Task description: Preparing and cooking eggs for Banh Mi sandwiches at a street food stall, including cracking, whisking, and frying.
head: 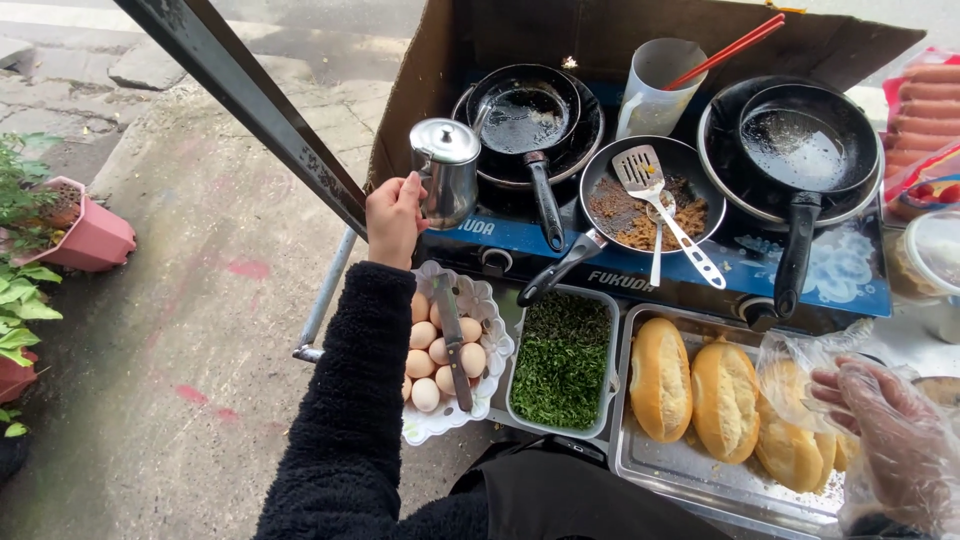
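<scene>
The left hand is closed around the handle of a small shiny metal pot with a lid. It holds the pot up in the air, just left of the blue stove. The arm has a fuzzy black sleeve.

The right hand wears a clear plastic glove. Its fingers are loosely open and touch a thin plastic bag that lies over a bread roll. It is not squeezing anything tight. This is in front of the stove, at its right end.

More bread rolls lie in a metal tray in front of the stove. Beside that tray, also in front of the stove, is a tray of chopped greens. Left of that is a white bowl of eggs with a knife lying on top.

On the stove are three black pans. The middle pan has brown bits of food, a slotted turner and a spoon in it. The other two pans look oily. A cup with red chopsticks stands at the back of the stove.

Far left of the stove, pink plant pots sit on the ground.
</scene>
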